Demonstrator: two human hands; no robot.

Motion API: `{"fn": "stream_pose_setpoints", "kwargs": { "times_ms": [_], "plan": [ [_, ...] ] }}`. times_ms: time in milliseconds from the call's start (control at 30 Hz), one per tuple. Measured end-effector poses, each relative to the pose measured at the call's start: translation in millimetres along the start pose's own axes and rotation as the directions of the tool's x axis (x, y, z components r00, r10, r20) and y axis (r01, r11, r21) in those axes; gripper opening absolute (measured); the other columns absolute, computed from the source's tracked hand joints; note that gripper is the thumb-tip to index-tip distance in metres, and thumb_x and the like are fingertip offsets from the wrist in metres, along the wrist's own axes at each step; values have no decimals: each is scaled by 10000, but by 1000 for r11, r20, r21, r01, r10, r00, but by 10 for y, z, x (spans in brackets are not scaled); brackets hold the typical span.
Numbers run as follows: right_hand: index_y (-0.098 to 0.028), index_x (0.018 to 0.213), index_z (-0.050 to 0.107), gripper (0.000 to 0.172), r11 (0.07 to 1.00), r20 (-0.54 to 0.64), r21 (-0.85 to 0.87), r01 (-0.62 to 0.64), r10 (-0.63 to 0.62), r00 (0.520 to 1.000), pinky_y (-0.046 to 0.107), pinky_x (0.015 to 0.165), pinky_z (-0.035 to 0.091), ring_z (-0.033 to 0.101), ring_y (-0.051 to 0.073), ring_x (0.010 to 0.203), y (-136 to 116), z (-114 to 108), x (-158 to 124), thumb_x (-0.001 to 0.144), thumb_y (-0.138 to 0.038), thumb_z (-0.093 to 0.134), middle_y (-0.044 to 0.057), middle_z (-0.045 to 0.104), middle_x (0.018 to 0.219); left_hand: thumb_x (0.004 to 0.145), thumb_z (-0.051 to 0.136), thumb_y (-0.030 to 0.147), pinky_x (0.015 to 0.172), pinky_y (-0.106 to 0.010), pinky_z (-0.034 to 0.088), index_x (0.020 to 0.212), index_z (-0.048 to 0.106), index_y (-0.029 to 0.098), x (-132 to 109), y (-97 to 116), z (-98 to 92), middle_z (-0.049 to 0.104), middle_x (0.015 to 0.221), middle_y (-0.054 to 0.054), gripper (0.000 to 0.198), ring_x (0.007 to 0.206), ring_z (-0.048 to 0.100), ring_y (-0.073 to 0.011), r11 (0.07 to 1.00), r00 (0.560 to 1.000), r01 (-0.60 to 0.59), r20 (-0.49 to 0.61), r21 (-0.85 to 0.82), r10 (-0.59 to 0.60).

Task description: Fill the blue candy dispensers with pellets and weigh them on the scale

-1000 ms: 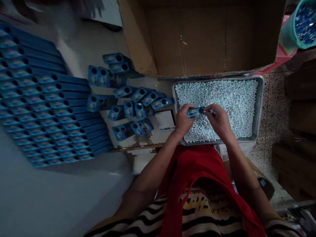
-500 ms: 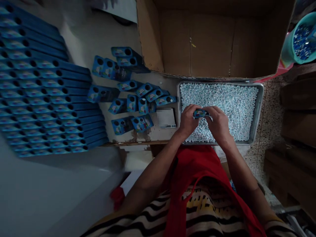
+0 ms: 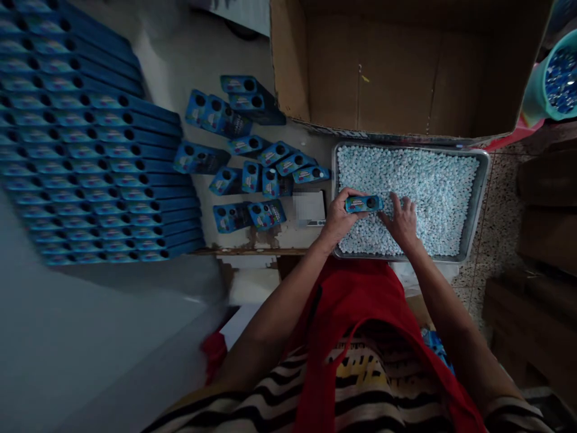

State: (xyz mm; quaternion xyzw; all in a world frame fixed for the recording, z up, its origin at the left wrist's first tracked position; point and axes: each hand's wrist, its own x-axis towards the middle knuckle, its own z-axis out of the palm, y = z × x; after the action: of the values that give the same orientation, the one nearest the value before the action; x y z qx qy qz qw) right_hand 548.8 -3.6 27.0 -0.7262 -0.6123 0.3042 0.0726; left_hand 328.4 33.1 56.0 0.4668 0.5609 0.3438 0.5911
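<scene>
My left hand is closed around a small blue printed box with a dark round hole near its right end. The box is over a metal tray filled with small pale blue and white pellets. Just right of the box, my right hand is open, its fingers apart over the pellets. Its thumb is close to the box's end; whether they touch, I cannot tell.
Several blue boxes lie left of the tray, beside a small white scale-like device. Many more stand in stacked rows farther left. A big cardboard carton borders the tray's far side. A turquoise bucket holds shiny blue pieces at right.
My right hand has come off the box and opened to its right. The box in my left hand now shows its printed side. The whole view has shifted slightly.
</scene>
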Motion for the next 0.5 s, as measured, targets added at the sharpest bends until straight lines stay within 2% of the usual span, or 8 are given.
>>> {"fn": "stream_pose_setpoints", "kwargs": {
  "times_ms": [100, 167, 233, 300, 367, 433, 500],
  "plan": [
    [-155, 1274, 724, 441, 996, 62, 84, -31, 26, 998, 491, 998, 540, 631, 345, 1115, -103, 55, 167, 845, -253, 715, 193, 695, 1260, 807, 905, 298, 1066, -416, 621, 1104, 683, 227, -87, -29, -50, 809, 1177, -60, 378, 1148, 783, -253, 996, 998, 3, -63, 84, 2],
    [-187, 1114, 744, 345, 974, 70, 218, -61, 46, 996, 420, 916, 545, 635, 278, 934, -131, -60, 238, 772, -207, 704, 93, 729, 1037, 783, 895, 220, 1031, -393, 617, 1097, 707, 230, -122, -40, -91, 811, 1157, -50, 366, 1118, 775, -250, 981, 996, -23, -76, 194, 38],
    [-214, 1028, 749, 287, 940, 77, 341, -24, -2, 997, 374, 862, 536, 622, 236, 827, -182, -252, 241, 745, -198, 700, 23, 710, 894, 733, 878, 122, 994, -382, 608, 1068, 726, 235, -135, -41, -116, 813, 1121, -38, 385, 1080, 765, -256, 953, 994, -42, -84, 299, 71],
    [-232, 1017, 775, 279, 918, 89, 389, 82, -126, 988, 365, 864, 533, 649, 238, 845, -304, -453, 188, 747, -190, 718, 19, 730, 915, 693, 861, 59, 976, -383, 596, 1041, 735, 238, -130, -33, -108, 810, 1084, -29, 411, 1053, 758, -263, 933, 993, -50, -82, 357, 85],
    [-257, 1089, 805, 366, 912, 104, 360, 194, -246, 964, 381, 916, 537, 688, 269, 954, -481, -606, 120, 745, -153, 737, 48, 765, 1039, 679, 858, 42, 973, -386, 585, 1040, 742, 239, -116, -20, -73, 808, 1074, -24, 427, 1045, 755, -267, 927, 994, -57, -67, 372, 88],
    [-279, 1198, 808, 489, 917, 118, 302, 262, -308, 944, 401, 961, 536, 699, 292, 1029, -641, -688, 79, 750, -103, 722, 73, 774, 1130, 679, 863, 47, 983, -389, 580, 1057, 746, 241, -99, -11, -29, 811, 1092, -23, 441, 1060, 756, -270, 928, 994, -70, -49, 366, 95],
    [-273, 1230, 807, 476, 925, 102, 262, 274, -309, 946, 412, 969, 536, 703, 293, 1013, -700, -711, 76, 800, -102, 695, 88, 775, 1131, 674, 869, 52, 985, -391, 582, 1061, 749, 242, -82, -12, 5, 813, 1096, -20, 448, 1067, 759, -275, 933, 994, -73, -55, 352, 99]
  ]
}}
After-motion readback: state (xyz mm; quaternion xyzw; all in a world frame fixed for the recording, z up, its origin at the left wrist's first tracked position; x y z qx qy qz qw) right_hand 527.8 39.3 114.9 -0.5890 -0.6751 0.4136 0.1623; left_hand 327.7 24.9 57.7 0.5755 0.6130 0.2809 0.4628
